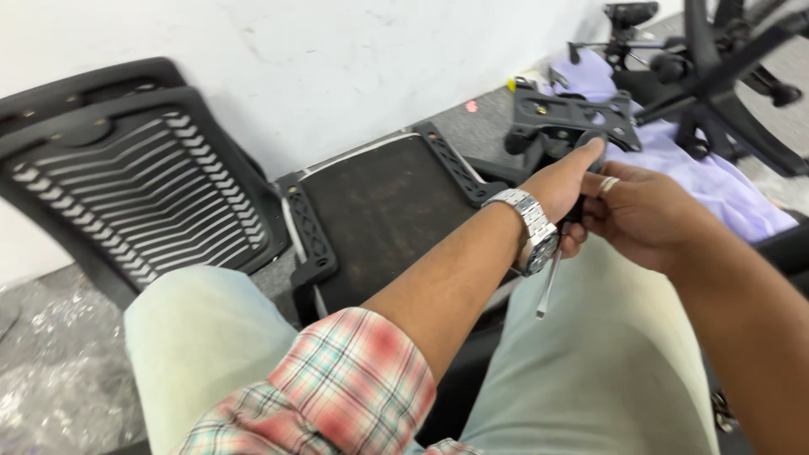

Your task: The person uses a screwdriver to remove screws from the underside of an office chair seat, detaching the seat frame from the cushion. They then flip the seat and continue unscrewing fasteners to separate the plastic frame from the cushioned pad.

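Right of centre: left hand (pixel 566 181) and right hand (pixel 645 215), fingers clamped together around a screwdriver (pixel 549 282), shaft pointing down between the knees. Could slip from the shared grip and jab a thigh. Above the hands, a black metal chair mechanism (pixel 569 118); upper left, a slatted backrest (pixel 135 185). No packages or signs; only a small pink scrap (pixel 471 106) by the wall.
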